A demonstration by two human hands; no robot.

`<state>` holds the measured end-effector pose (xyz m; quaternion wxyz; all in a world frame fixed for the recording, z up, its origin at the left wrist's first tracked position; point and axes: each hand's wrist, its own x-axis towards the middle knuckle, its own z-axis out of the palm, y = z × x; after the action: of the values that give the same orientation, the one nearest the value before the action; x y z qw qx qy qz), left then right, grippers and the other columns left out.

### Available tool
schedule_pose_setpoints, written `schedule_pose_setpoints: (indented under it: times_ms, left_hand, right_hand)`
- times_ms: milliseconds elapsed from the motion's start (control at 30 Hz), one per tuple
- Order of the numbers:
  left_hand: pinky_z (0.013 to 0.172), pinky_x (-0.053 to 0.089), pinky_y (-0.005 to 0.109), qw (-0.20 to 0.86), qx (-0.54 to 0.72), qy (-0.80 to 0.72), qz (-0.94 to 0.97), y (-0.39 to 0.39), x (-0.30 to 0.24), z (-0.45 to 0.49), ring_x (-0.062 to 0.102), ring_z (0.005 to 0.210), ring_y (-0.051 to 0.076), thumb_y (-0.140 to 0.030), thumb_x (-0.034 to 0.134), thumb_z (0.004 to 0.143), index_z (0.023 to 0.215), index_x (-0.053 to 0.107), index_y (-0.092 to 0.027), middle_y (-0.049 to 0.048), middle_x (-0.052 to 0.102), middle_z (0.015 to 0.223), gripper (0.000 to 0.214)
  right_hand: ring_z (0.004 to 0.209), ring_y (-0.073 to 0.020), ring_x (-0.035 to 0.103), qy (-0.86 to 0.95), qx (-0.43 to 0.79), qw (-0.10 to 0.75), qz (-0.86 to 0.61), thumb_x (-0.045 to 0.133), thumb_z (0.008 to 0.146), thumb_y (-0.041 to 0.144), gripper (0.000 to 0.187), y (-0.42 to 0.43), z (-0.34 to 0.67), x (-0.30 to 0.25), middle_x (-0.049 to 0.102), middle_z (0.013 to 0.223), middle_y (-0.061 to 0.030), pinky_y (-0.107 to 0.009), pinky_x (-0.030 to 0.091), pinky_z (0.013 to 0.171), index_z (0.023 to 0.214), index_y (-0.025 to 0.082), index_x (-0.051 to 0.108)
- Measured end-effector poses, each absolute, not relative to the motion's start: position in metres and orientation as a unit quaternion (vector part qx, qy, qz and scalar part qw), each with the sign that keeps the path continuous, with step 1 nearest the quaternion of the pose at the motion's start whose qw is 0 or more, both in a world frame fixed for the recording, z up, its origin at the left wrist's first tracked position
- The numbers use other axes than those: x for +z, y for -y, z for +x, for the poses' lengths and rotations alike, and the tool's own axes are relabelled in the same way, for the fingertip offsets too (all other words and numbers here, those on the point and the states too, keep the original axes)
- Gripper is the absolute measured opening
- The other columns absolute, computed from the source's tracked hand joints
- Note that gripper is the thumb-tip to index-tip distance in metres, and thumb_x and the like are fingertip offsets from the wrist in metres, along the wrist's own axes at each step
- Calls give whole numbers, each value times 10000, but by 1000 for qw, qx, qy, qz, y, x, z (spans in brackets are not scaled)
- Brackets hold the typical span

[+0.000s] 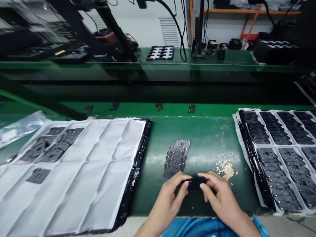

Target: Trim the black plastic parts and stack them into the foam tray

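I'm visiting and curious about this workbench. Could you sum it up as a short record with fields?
Left hand: pinching one end of a dark part
Right hand: pinching the other end
Green bench: overlapping dark plates and scattered pale bits
White-lined tray, left: dark plates in some compartments
Filled tray, right: overlapping dark plates in visible compartments

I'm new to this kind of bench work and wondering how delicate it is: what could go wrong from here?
The left hand and right hand hold one small black part near its ends, so it might slip if either grip loosens. The loose pale flakes lie close to the right hand, which could scatter them. The overlapping dark plates lie just beyond the left hand and may get nudged out of line.
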<state>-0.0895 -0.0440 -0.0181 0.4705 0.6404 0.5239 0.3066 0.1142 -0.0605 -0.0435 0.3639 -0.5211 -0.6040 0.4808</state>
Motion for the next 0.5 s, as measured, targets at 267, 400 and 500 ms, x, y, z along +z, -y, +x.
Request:
schedule_pose_setpoints:
  times_ms: [267, 400, 500]
  left_hand:
    - [798, 623, 324, 296, 249, -546, 743, 26, -33, -156, 759, 866, 236, -327, 500, 1036, 1074, 754, -239, 76, 749, 986, 272]
    - [777, 650, 357, 181, 187, -582, 771, 28, -52, -166, 775, 930, 254, -355, 491, 1051, 1271, 666, -242, 96, 704, 1190, 303]
    - [928, 635, 454, 130, 179, -565, 795, 35, -67, -169, 732, 1145, 323, -387, 569, 1031, 1371, 600, -227, 139, 664, 1333, 377]
  right_hand:
    - [766, -191, 718, 674, 453, 336, -477, 435, 1055, 129, 377, 60, 97, -64, 720, 874, -58, -300, 597, 729, 1189, 211, 777]
    - [881, -213, 743, 680, 441, 345, -473, 420, 1022, 59, 426, 60, 95, -61, 756, 994, -82, -334, 609, 802, 1211, 219, 767]
    - [909, -233, 737, 678, 420, 352, -490, 452, 1014, 61, 405, 60, 95, -60, 770, 1029, -85, -355, 605, 827, 1192, 237, 770]
